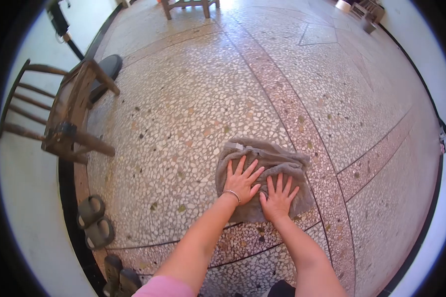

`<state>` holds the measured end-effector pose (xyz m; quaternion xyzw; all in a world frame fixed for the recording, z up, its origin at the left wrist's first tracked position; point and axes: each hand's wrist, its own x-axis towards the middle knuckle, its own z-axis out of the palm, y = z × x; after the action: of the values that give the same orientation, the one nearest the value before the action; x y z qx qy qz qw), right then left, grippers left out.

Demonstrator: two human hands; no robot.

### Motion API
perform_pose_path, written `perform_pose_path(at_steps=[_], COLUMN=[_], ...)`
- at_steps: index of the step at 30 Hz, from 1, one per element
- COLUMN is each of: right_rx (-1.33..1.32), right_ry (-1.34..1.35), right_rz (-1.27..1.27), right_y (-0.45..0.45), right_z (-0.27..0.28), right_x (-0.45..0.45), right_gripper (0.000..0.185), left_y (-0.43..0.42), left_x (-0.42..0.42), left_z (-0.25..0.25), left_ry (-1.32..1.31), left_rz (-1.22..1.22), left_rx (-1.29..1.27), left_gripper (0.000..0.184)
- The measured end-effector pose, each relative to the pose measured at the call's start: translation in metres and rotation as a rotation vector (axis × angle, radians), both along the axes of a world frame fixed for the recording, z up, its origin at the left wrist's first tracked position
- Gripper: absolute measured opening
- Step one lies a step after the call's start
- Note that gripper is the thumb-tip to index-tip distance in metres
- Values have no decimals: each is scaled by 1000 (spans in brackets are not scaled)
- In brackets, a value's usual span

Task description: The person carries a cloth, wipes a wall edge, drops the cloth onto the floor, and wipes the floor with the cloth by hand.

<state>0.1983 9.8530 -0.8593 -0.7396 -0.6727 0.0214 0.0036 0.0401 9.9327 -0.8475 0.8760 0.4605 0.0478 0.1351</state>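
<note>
A grey-brown cloth (pixel 262 210) lies spread and a little rumpled on the speckled stone floor (pixel 183 119), with a small pale tag at its upper left edge. My left hand (pixel 241 183) presses flat on the cloth's left part, fingers spread, a thin bracelet at the wrist. Just to its right, my right hand (pixel 279 197) rests flat on the same cloth, its fingers also apart. The two thumbs point toward each other with a small gap between them. Neither hand grips the cloth.
At the left wall stands a wooden chair (pixel 77 106) beside a dark round base (pixel 109 69). Grey slippers (pixel 90 212) and a dark pair of shoes (pixel 115 277) lie at lower left. Wooden furniture legs (pixel 206 9) are at the top; a small bin (pixel 368 25) stands far right.
</note>
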Motion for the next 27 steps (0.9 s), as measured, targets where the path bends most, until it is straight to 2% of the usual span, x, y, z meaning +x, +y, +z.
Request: perform_pose_path(at_steps=[2, 7, 12, 14, 18, 27], right_rx=[-19, -122, -196, -222, -252, -139], right_ry=[10, 139, 221, 274, 327, 309], right_rz=[117, 466, 767, 903, 1002, 1046], right_y=[-18, -62, -117, -128, -92, 58], right_z=[4, 15, 9, 11, 16, 18], right_x=[-23, -100, -166, -179, -200, -284], right_gripper=[76, 80, 77, 76, 72, 67], left_y=[-20, -92, -217, -261, -246, -121], left_x=[-28, -135, -205, -221, -226, -274], left_z=[2, 13, 11, 6, 8, 2], left_ry=[9, 179, 252, 290, 213, 185], left_rz=[52, -29, 255, 470, 630, 966], left_rx=[8, -43, -145, -169, -176, -51], left_gripper=[64, 71, 75, 77, 76, 72])
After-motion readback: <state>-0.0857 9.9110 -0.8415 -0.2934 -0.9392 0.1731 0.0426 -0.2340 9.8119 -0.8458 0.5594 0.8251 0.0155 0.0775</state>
